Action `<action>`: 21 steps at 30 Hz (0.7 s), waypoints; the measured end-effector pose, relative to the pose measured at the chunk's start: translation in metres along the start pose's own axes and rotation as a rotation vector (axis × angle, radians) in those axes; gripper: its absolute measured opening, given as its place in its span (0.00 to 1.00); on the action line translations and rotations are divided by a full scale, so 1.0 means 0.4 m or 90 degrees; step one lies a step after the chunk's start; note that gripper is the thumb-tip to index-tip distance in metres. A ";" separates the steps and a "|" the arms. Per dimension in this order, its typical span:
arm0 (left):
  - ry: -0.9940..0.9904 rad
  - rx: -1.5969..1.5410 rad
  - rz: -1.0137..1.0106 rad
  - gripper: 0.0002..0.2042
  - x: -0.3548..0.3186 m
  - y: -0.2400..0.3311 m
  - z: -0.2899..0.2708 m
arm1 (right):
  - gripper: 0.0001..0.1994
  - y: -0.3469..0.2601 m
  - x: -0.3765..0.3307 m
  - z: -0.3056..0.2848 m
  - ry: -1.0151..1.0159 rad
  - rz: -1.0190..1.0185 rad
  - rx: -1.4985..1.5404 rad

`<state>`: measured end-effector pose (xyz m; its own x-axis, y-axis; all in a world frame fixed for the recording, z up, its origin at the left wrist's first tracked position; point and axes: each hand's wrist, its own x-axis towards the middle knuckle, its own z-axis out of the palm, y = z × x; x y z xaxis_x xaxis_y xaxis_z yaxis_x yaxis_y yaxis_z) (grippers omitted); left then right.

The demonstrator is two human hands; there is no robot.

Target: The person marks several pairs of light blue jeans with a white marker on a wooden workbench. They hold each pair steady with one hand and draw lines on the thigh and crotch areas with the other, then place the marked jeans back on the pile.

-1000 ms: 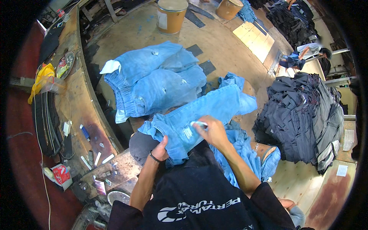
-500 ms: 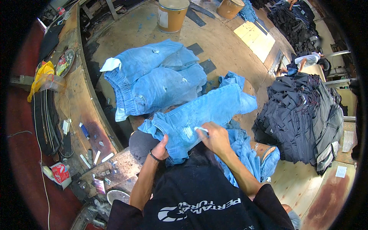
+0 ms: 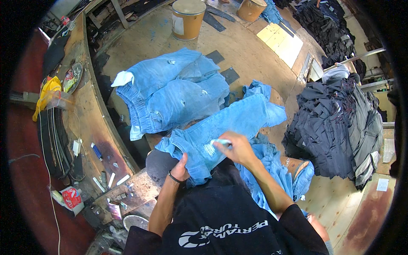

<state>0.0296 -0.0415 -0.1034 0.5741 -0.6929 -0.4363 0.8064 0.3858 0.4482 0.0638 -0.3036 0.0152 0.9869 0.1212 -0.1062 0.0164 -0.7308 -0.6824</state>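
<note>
A pair of light blue jeans (image 3: pixel 229 121) lies across my lap, with a frayed whitish worn patch on the leg. My left hand (image 3: pixel 181 168) is closed on the cloth near the jeans' left end. In my right hand (image 3: pixel 236 148) is a short pale stick (image 3: pixel 221 141), its kind not clear, with its tip at the worn patch. My right fingers are slightly blurred. Beyond lies a stack of light blue elastic-waist jeans (image 3: pixel 170 93) with small frayed spots and white pocket cloth showing.
More blue jeans hang over a drum on my right (image 3: pixel 270 165). A large pile of dark trousers (image 3: pixel 327 127) stands farther right. At left, a curved wooden bench (image 3: pixel 95 123) carries a blue lighter-like object (image 3: pixel 96 151) and white sticks (image 3: pixel 111 180). A brown drum (image 3: pixel 188 21) stands ahead.
My right hand and the pale stick have shifted slightly left over the worn patch. My left hand keeps its hold on the jeans. A person at the far right has moved mostly behind the dark pile.
</note>
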 end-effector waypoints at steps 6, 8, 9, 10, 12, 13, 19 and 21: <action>-0.022 -0.012 0.032 0.52 0.002 0.003 0.006 | 0.13 0.010 -0.025 -0.033 0.012 0.022 0.049; -0.025 0.000 0.030 0.52 0.001 0.004 0.007 | 0.12 0.005 -0.051 -0.034 -0.074 -0.035 0.065; -0.029 -0.015 0.041 0.52 0.000 0.003 0.007 | 0.12 0.004 -0.060 -0.033 -0.025 -0.012 0.016; -0.020 0.001 0.032 0.52 0.000 0.003 0.007 | 0.12 0.003 -0.068 -0.030 0.007 0.010 -0.027; -0.002 -0.013 0.041 0.53 -0.001 0.002 0.006 | 0.12 0.003 -0.080 -0.027 0.064 0.050 -0.065; 0.007 -0.007 0.038 0.53 -0.002 0.001 0.005 | 0.12 0.003 -0.084 -0.026 0.027 0.032 -0.057; 0.012 -0.026 0.026 0.52 -0.003 -0.002 -0.002 | 0.13 0.016 -0.082 -0.027 0.032 0.046 -0.011; -0.013 -0.051 0.051 0.48 -0.002 -0.004 -0.005 | 0.13 0.020 -0.080 -0.026 -0.036 -0.013 0.017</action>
<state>0.0281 -0.0403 -0.1054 0.6351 -0.6697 -0.3848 0.7670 0.4879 0.4168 0.0342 -0.3203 0.0207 0.9757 0.1749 -0.1320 0.0321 -0.7100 -0.7034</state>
